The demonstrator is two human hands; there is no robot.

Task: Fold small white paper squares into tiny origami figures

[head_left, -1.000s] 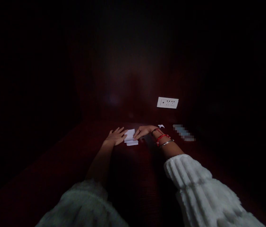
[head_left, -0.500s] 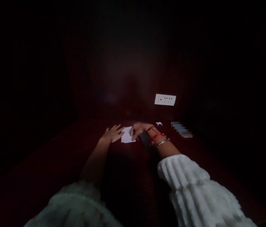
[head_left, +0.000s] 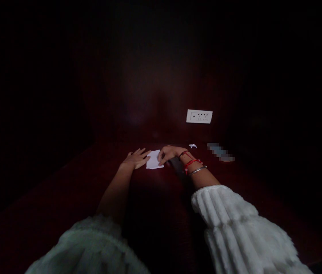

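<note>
A folded piece of white paper lies on the dark red tabletop between my two hands, its lower edges slightly uneven. My left hand rests flat at the left side of the paper, fingers spread, with fingertips touching its edge. On the other side, my right hand is curled, its thumb and fingers pinching the right edge of the paper. That hand covers part of the paper's right side. Red cords and a silver bangle circle my right wrist.
A small white scrap of paper lies farther back to the right. Beside it is a long, flat, blurred-out object. A white socket panel is fixed to the dark wall behind the table.
The view has tilted slightly, so the socket, scrap and paper appear a little higher. Both hands keep nearly the same hold on the paper.
</note>
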